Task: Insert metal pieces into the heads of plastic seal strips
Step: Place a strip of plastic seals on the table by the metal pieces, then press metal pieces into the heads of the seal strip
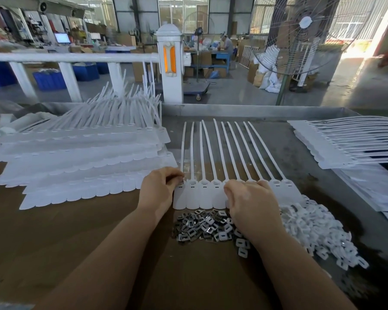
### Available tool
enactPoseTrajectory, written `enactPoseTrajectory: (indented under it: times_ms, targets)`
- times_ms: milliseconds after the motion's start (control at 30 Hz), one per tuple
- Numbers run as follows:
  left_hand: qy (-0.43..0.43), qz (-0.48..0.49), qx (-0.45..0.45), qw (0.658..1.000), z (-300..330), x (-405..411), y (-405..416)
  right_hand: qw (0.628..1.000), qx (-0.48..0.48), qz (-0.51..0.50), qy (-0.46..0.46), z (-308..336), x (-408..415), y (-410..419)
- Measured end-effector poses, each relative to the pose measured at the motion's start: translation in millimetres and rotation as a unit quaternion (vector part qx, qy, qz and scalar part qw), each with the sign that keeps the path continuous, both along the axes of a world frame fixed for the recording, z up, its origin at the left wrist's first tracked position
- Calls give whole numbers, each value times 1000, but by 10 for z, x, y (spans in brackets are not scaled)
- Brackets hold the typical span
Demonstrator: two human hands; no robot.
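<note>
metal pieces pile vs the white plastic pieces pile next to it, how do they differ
The metal pieces are shiny grey; the white plastic pieces are matte white. The metal pile is the smaller one, lying between the two forearms just below the strip heads; the white pile is larger and spreads right of the right hand. Both are loose heaps of small squarish pieces with a slot, lying on the table.

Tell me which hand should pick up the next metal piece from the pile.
Right, probably. The right hand lies over the row of seal strips with its wrist directly above the pile of metal pieces. The left hand is at the row's left end, fingers curled at the end strip's head, steadying it.
</note>
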State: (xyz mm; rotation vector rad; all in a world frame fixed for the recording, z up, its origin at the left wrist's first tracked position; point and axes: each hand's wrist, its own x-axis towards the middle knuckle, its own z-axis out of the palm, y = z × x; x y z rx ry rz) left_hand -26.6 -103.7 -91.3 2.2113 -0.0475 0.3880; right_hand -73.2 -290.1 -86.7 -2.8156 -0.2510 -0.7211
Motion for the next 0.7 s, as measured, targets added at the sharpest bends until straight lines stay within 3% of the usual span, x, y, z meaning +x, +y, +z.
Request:
enactPoseTrajectory:
  times_ms: [300, 700]
  targets:
    - [8, 7, 40, 999, -38, 31, -6, 999, 29, 7, -11, -5, -14, -20]
    - [24, 14, -2, 1000, -33, 16, 19, 998, 52, 9, -35, -18, -20, -30]
